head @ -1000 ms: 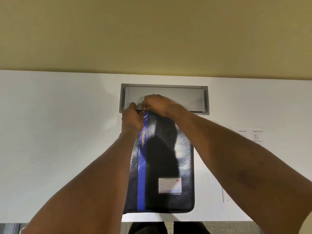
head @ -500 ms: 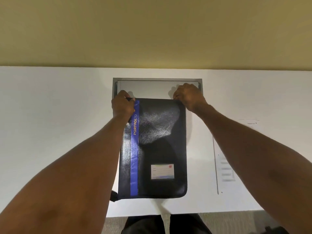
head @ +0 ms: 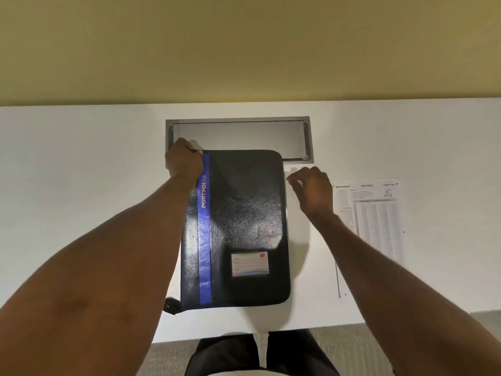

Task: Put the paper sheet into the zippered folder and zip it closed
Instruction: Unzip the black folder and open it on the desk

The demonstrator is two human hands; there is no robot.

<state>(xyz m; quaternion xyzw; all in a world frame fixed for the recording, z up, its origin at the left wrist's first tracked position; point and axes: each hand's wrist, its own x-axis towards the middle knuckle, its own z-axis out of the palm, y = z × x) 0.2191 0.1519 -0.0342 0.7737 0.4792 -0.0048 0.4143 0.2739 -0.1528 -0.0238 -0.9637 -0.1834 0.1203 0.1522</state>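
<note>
- The folder lies flat on the white desk, black with a blue stripe and a label near its lower right.
- The left hand pinches the folder's top left corner, fingers clenched on the edge.
- The right hand sits just beside the folder's right edge, fingers curled; whether they grip the zipper pull I cannot tell.
- The sheet lies on the desk to the right of that hand, outside the folder.
- A grey hatch is set in the desk behind the folder.
</note>
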